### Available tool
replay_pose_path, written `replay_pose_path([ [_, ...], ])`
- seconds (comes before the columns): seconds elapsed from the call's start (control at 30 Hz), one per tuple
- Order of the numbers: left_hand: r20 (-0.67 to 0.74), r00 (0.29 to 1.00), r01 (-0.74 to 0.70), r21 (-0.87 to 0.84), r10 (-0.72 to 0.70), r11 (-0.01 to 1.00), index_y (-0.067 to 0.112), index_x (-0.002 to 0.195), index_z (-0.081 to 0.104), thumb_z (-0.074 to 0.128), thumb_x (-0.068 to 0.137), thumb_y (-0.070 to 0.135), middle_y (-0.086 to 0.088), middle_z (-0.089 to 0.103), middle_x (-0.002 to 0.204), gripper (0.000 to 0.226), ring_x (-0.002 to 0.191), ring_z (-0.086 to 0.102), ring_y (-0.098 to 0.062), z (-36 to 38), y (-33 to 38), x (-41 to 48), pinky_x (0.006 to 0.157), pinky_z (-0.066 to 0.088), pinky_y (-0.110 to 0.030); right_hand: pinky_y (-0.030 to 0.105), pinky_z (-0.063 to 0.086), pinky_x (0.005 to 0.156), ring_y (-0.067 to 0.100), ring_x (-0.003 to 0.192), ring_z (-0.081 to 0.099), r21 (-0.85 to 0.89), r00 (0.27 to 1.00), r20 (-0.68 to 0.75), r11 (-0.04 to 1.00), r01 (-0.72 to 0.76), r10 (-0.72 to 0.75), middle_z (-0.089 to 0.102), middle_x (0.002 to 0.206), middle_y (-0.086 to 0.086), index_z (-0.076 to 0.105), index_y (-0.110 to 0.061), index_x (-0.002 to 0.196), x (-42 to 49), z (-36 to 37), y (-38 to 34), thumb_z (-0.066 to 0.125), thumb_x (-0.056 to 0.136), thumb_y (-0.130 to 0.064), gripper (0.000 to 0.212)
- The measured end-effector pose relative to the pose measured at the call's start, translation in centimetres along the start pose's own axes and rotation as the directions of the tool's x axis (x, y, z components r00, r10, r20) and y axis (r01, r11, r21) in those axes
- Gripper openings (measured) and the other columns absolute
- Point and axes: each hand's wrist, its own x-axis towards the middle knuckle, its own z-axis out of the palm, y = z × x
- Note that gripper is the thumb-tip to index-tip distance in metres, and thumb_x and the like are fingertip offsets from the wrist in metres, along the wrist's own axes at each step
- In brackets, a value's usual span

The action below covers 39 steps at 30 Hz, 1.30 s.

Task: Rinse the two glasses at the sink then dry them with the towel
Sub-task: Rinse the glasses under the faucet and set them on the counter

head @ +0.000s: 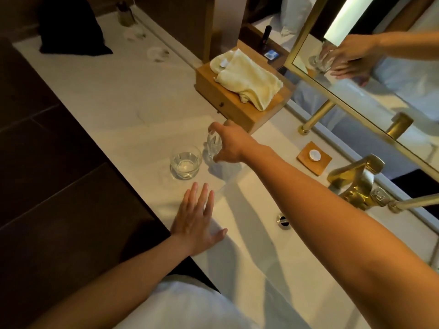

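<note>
Two clear glasses are on the white counter left of the sink (266,233). One glass (185,163) stands upright by itself. My right hand (229,143) grips the second glass (213,144) from above, fingers curled round it, tilted just over the counter. My left hand (198,220) lies flat with straight fingers on the counter's front edge, a little below the free glass, holding nothing. A cream towel (247,77) lies crumpled on a wooden box (232,108) behind the glasses.
A gold faucet (356,179) stands at the right of the basin, with a round drain fitting (283,220) below it. A wooden soap dish (313,157) sits near the mirror (380,74). A black bag (69,29) and small bottle (124,13) sit far left.
</note>
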Motion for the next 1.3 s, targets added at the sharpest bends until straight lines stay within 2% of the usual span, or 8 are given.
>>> replay_pose_path([
  [0.3,0.039,0.999,0.001,0.040,-0.003,0.999,0.002,0.157,0.018,0.032,0.083,0.079,-0.023,0.007,0.165,0.108,0.152,-0.001,-0.045,-0.2,0.1,0.3,0.122,0.008,-0.057,0.045,0.052,0.096,0.033,0.113,0.055,-0.013,0.999,0.034,1.000,-0.013,0.013,0.050,0.131,0.014,0.042,-0.025,0.144,1.2,0.8,0.0,0.087,0.073,-0.035,0.085],
  [0.5,0.077,0.997,0.004,0.063,-0.008,0.998,0.004,0.158,0.006,0.024,0.084,0.080,-0.021,-0.005,0.166,0.108,0.151,-0.013,-0.043,-0.5,0.1,0.4,0.121,0.002,-0.056,0.045,0.051,0.096,0.035,0.116,0.053,0.009,0.999,0.018,0.999,-0.038,0.038,0.048,0.133,0.016,0.040,-0.024,0.147,1.2,1.3,0.5,0.087,0.072,-0.037,0.089],
  [0.8,0.079,0.997,0.007,0.070,-0.013,0.997,0.005,0.158,-0.004,0.019,0.085,0.080,-0.021,-0.013,0.165,0.107,0.150,-0.020,-0.042,-0.7,0.3,0.2,0.121,-0.001,-0.056,0.046,0.050,0.099,0.036,0.118,0.052,-0.003,0.999,0.012,0.999,-0.044,0.044,0.047,0.135,0.017,0.037,-0.023,0.150,1.5,2.5,0.3,0.087,0.072,-0.039,0.094],
  [1.17,0.089,0.996,0.002,0.066,-0.008,0.998,0.004,0.158,0.006,0.023,0.085,0.079,-0.022,-0.003,0.166,0.106,0.151,-0.012,-0.043,-0.8,0.1,0.2,0.121,0.004,-0.057,0.047,0.050,0.101,0.037,0.120,0.051,0.041,0.998,-0.022,0.998,-0.056,0.057,0.042,0.140,0.018,0.033,-0.021,0.152,1.5,3.1,0.2,0.087,0.072,-0.035,0.097],
  [1.3,0.152,0.988,0.011,0.078,-0.023,0.997,0.005,0.157,-0.007,0.020,0.086,0.078,-0.022,-0.016,0.164,0.106,0.149,-0.021,-0.043,-1.2,0.3,0.2,0.121,-0.006,-0.056,0.048,0.045,0.107,0.040,0.130,0.045,0.092,0.997,-0.040,0.994,-0.059,0.063,0.035,0.150,0.018,0.027,-0.023,0.155,0.2,3.1,0.5,0.088,0.073,-0.037,0.103],
])
